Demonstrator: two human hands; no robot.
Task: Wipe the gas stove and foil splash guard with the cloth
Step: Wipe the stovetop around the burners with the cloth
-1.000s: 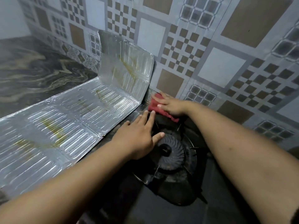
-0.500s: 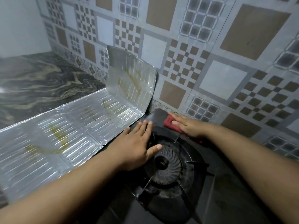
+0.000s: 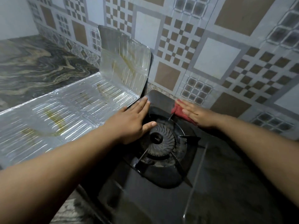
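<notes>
Item, far left: dark marbled stone counter [image 3: 32, 67], running to the corner under the patterned brown-and-grey tiled wall [image 3: 210, 46]. Item: ribbed silver foil splash guard [image 3: 68, 113], most panels lying flat on the counter along the stove's left edge, the end panel upright against the wall; yellowish grease streaks show on both, so it looks not yet wiped. Item: left hand [image 3: 129, 125], fingers spread flat and grasping nothing, palm on the stove's left edge beside the foil, thumb reaching the burner, probably to steady the stove. Item: black glass-topped gas stove [image 3: 210, 183] with round ribbed burner [image 3: 157, 139] and pan support. Item: right hand [image 3: 197, 114], fingers extended, pressing a red cloth [image 3: 178, 110] flat onto the stove's back edge near the wall, apparently wiping there.
</notes>
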